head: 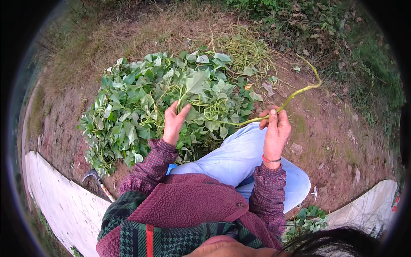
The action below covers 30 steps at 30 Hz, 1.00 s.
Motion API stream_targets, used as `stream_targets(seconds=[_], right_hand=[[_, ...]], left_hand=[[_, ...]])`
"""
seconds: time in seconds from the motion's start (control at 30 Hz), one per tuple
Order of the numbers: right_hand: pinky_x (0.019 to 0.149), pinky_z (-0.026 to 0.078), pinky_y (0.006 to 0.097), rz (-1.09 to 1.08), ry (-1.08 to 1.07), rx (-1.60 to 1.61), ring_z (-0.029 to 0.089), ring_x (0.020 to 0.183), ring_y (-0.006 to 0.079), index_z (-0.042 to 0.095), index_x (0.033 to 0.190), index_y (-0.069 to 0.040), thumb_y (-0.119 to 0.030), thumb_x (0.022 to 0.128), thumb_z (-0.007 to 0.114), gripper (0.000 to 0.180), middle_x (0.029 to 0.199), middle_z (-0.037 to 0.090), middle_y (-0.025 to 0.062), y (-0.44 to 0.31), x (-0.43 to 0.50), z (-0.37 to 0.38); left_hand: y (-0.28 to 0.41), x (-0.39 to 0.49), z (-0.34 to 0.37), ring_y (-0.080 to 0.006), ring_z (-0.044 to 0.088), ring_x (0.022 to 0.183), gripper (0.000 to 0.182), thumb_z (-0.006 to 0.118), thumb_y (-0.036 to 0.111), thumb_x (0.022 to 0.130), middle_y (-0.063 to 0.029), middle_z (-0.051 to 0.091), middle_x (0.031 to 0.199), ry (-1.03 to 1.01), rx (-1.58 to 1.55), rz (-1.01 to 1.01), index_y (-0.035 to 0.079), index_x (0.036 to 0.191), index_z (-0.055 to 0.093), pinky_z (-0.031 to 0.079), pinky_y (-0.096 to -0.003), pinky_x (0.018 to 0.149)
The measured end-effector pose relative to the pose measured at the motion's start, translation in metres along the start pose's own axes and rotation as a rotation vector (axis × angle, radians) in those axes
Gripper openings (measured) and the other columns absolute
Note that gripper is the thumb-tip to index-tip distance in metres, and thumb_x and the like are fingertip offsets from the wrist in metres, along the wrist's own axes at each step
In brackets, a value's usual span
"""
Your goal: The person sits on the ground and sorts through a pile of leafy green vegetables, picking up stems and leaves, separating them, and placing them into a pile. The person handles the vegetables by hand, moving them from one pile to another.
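Note:
My left hand point(175, 120) grips a small bunch of leafy stems point(189, 86) by its stalks, above a large heap of green leafy vines point(128, 99). In my right hand point(275, 127), a long, thick yellow-green vine stem point(298, 92) is pinched between thumb and fingers. One end of that stem bends up and away to the far right. Its thinner end runs left over my knee towards the heap, where it is lost among the leaves. No leaves show on the stretch of stem near my right hand.
A pile of bare stems point(247, 49) lies beyond the heap on the right. A sickle point(93, 176) with a curved blade rests on the soil at left, by a pale concrete edge point(64, 199). More cut leaves point(306, 221) lie near my right side. Brush point(346, 41) grows at far right.

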State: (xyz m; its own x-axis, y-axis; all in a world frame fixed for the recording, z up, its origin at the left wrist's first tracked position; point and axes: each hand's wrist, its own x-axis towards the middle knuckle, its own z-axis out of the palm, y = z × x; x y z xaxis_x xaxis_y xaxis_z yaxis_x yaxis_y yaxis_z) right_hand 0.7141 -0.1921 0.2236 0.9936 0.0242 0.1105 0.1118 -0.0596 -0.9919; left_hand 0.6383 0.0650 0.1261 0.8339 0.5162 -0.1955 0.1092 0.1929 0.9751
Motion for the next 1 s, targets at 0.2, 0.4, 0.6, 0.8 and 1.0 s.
stream_targets(seconds=[0.2, 0.4, 0.6, 0.8, 1.0], right_hand=[[0.056, 0.041, 0.0231, -0.451, 0.583, 0.134, 0.047, 0.061, 0.01, 0.054, 0.11, 0.003, -0.015, 0.101, 0.043, 0.023, 0.085, 0.058, 0.0093, -0.052, 0.023, -0.055], [0.065, 0.048, 0.0292, -0.76, 0.624, 0.294, 0.054, 0.07, 0.0182, 0.049, 0.111, 0.007, -0.014, 0.101, 0.039, 0.026, 0.096, 0.061, 0.0186, -0.13, 0.072, -0.085], [0.072, 0.051, 0.0254, -0.057, -0.222, -0.34, 0.065, 0.09, 0.0154, 0.051, 0.127, 0.004, -0.019, 0.095, 0.053, 0.038, 0.103, 0.067, 0.0139, -0.035, 0.129, 0.012], [0.065, 0.05, 0.0245, 0.112, -0.641, -0.056, 0.065, 0.074, 0.0119, 0.064, 0.1, 0.004, -0.01, 0.093, 0.055, 0.019, 0.087, 0.069, 0.0064, 0.068, 0.002, 0.11], [0.061, 0.05, 0.024, 0.122, -0.505, -0.022, 0.063, 0.066, 0.0103, 0.066, 0.093, 0.002, -0.006, 0.088, 0.057, 0.013, 0.075, 0.068, 0.0056, 0.086, -0.009, 0.101]], left_hand=[[0.003, 0.017, -0.105, -0.0029, 0.048, 0.056, 0.018, 0.067, 0.015, 0.088, 0.0044, 0.06, 0.077, 0.454, -0.167, 0.03, 0.008, 0.103, 0.06, 0.036, -0.0177, 0.047], [-0.02, 0.016, -0.111, -0.0071, 0.045, 0.052, 0.011, 0.063, 0.02, 0.092, 0.0044, 0.052, 0.07, 0.463, -0.348, -0.121, 0.01, 0.094, 0.058, 0.036, -0.02, 0.046], [-0.006, 0.011, -0.081, -0.0144, 0.052, 0.071, 0.033, 0.04, 0.036, 0.101, -0.0037, 0.061, 0.098, 0.013, -0.64, -0.256, 0.008, 0.113, 0.055, 0.038, -0.0252, 0.055], [0.002, -0.008, -0.044, -0.0109, 0.058, 0.089, 0.04, 0.024, 0.034, 0.104, -0.0056, 0.061, 0.12, -0.167, -0.412, -0.389, 0.01, 0.125, 0.049, 0.039, -0.0243, 0.059], [-0.003, -0.009, -0.039, -0.0086, 0.057, 0.086, 0.043, 0.031, 0.037, 0.103, -0.0015, 0.063, 0.113, -0.219, -0.33, -0.361, 0.007, 0.125, 0.052, 0.042, -0.0231, 0.067]])
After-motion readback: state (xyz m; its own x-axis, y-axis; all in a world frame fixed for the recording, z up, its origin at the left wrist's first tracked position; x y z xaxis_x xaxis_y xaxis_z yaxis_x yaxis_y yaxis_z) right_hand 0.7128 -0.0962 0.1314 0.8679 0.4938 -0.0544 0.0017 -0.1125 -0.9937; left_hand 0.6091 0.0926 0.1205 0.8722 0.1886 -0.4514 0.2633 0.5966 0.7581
